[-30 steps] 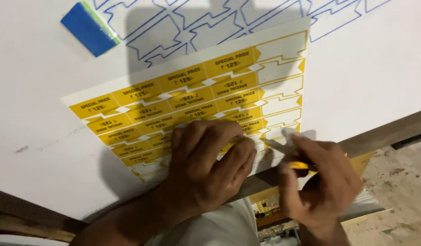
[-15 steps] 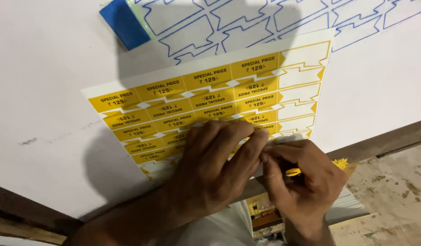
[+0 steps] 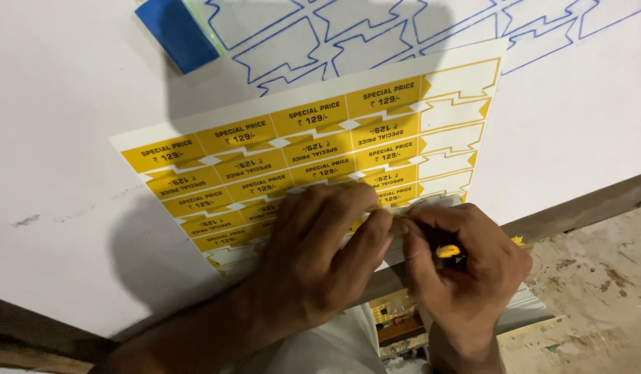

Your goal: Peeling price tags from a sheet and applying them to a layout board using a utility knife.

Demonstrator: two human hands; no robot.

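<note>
Sticker sheet (image 3: 320, 145) lies under both of your hands, flat on the white table top (image 3: 64, 138), with its near edge close to the table's front edge. Your left hand (image 3: 313, 256) presses down on the near part of the sheet, fingers (image 3: 341, 215) spread flat and held close together, gripping nothing, their tips reaching the lower rows of yellow labels. Your right hand (image 3: 466, 260) is curled tight just beside it, the two hands touching at the fingertips near the sheet's lower right part. Inside that right fist sits a small yellow-handled tool (image 3: 449, 251); only a bit of the yellow shows between the thumb and the fingers, and its tip is hidden, so you cannot tell exactly where it meets the sheet.

Out from the hands, the sheet carries rows of yellow price labels, each row set head to tail with the next. The column at the right side has its labels gone, leaving white shapes with yellow outlines. Beyond the far edge of the sheet lies a white sheet with blue zigzag outlines (image 3: 376, 34), and a blue block (image 3: 176, 31) rests at its left end. Below your right hand, past the table edge, a stained floor (image 3: 598, 291) shows.
</note>
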